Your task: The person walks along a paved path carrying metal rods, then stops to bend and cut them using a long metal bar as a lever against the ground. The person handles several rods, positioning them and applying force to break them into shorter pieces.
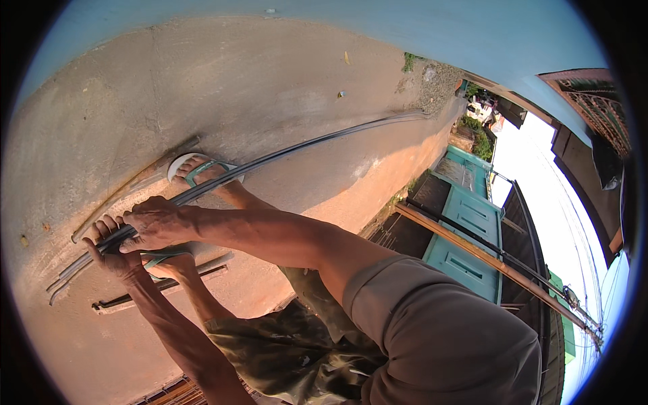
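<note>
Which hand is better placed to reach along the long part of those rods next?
Probably the right hand: it's on the rods, closer to where their long part stretches away. The left hand is nearer their other end.

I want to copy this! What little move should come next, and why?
Maybe curl the left hand more tightly around the long dark rods: its thumb stands apart from its fingers, the right hand wraps the bundle, and the near ends spread apart.
</note>
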A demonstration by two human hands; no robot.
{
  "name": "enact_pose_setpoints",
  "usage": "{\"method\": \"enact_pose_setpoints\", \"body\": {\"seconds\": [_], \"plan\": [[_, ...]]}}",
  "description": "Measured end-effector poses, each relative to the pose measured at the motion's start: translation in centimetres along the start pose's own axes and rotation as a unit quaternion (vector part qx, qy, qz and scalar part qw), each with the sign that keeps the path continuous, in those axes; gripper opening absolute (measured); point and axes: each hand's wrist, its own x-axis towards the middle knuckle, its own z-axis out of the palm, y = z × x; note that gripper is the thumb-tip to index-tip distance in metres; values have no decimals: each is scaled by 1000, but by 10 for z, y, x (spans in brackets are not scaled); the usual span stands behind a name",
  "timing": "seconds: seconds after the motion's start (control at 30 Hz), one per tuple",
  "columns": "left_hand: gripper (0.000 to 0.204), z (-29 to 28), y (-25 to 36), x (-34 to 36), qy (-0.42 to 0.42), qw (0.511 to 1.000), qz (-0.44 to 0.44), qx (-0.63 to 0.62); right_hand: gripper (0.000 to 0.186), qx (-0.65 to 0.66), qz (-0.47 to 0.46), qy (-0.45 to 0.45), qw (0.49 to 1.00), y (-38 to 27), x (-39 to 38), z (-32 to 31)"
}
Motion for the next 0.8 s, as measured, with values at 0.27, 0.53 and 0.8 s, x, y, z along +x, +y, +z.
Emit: {"method": "enact_pose_setpoints", "body": {"seconds": [0.27, 0.53, 0.8], "plan": [[34, 63, 4, -37, 392, 909, 88, 111, 71, -131, 297, -143, 935, 197, -171, -89], [31, -8, 46, -77, 586, 763, 150, 227, 73, -139, 270, -199, 932, 161, -222, -84], [39, 2, 191, -70, 604, 736, 234, 196, 58, -135, 63, -1, 989, 101, -127, -51]]}}
